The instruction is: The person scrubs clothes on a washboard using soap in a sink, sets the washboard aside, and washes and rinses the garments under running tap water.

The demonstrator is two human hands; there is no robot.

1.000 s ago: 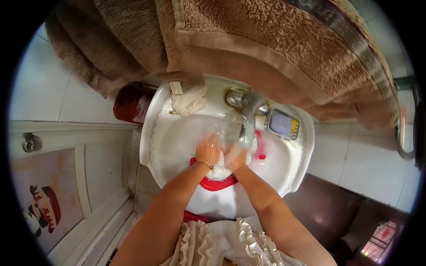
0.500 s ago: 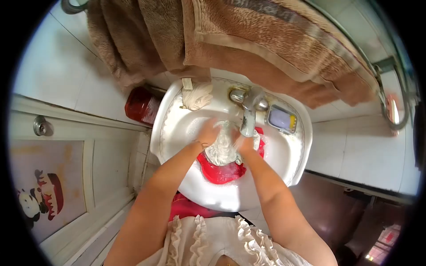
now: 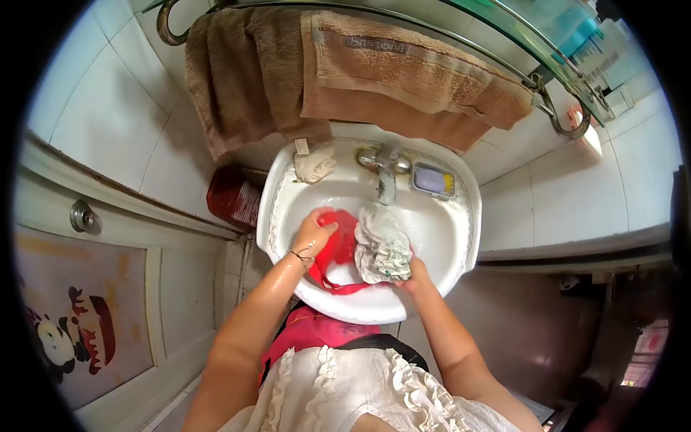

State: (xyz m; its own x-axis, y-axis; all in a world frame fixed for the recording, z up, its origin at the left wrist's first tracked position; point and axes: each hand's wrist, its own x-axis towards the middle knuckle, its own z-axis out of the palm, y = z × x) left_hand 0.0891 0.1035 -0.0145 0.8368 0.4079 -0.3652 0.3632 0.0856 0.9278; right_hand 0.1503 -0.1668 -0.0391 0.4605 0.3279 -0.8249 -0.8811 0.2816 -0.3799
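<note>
My left hand (image 3: 314, 235) is closed on a wet red cloth (image 3: 342, 237) at the left side of the white sink (image 3: 263, 216). A red strip of it curves along the front of the basin. My right hand (image 3: 414, 273) grips the lower right edge of a bunched white ruffled cloth (image 3: 381, 241). This white cloth lies beneath the faucet (image 3: 387, 183), touching the red one. Some fingers of my right hand are hidden behind the fabric.
A soap dish (image 3: 433, 180) with lilac soap sits right of the faucet, and a bundled cream cloth (image 3: 314, 163) on the left rim. Brown towels (image 3: 403, 72) hang behind. A dark red container (image 3: 232, 198) stands left, near the door (image 3: 155, 288).
My hands have moved apart. The red cloth, earlier beneath the white one, is now at the left in my left hand. My right hand has shifted toward the front rim with the white cloth.
</note>
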